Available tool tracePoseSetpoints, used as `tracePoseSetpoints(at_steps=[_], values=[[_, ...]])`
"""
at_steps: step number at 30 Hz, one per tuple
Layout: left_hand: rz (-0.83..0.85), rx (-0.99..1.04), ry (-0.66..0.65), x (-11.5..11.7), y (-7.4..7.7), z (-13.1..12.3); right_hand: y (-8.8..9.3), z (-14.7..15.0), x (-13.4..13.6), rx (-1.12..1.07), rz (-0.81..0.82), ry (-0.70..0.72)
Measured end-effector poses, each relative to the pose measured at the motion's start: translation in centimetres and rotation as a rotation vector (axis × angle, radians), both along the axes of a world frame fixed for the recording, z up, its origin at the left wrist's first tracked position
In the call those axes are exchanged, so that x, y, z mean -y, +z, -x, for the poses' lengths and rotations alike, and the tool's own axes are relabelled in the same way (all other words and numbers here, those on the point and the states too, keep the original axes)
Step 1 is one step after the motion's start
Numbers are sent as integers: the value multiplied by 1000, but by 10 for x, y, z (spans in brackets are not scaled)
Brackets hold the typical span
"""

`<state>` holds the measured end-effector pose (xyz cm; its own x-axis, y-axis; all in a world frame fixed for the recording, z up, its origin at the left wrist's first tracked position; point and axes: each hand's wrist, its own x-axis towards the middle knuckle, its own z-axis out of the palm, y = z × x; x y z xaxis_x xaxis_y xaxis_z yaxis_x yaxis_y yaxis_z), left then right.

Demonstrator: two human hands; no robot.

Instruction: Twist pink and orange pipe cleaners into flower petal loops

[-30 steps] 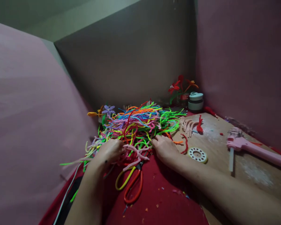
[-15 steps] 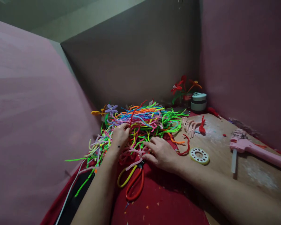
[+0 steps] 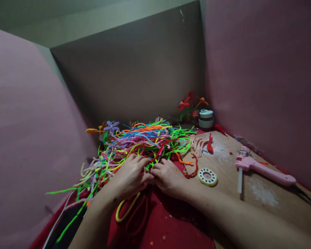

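Note:
A heap of colourful pipe cleaners (image 3: 142, 138) lies before me, in green, orange, blue, pink, yellow and red. My left hand (image 3: 132, 174) is closed at its front edge, with a red pipe cleaner (image 3: 159, 152) slanting up and right from the fingers. Close against it, my right hand (image 3: 168, 176) has its fingers curled, the fingertips meeting those of the left. What the right fingers hold, if anything, is hidden. Beneath the hands lie scissors (image 3: 128, 208) with one yellow and one red handle loop; their blades are covered.
A brown board (image 3: 228, 200) on the right carries a pink glue gun (image 3: 266, 169), a white tape roll (image 3: 207, 176) and curled pale pieces (image 3: 197, 144). Behind stand a pale green container (image 3: 206, 118), red flowers (image 3: 185, 103) and a purple flower (image 3: 111, 126). Pink walls flank both sides.
My left hand has come down and right to meet the right hand. The red pipe cleaner has gone from upright to slanting right. The view has shifted, and the hands now shade the scissors.

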<state>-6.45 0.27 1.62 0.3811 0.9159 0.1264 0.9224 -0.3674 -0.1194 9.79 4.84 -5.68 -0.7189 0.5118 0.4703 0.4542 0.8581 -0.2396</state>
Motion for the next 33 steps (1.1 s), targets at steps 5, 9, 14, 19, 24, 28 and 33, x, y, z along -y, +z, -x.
tracePoseSetpoints(at_steps=[5,9,14,19,24,28,33], values=[[117,-55,119,1,-26,-7,-1,0,-2,-52,28,1],[153,-73,177,-10,-37,8,-2,-1,0,-102,57,-19],[76,-75,278,-17,-39,25,-3,-1,1,-130,59,-63],[87,-38,261,-21,-49,24,0,-1,2,-157,47,-51],[114,18,177,-8,-35,18,0,-1,2,-90,87,-51],[52,216,42,1,-5,11,-1,0,2,-32,141,-37],[-312,279,54,-24,17,2,-1,0,2,-13,152,-43]])
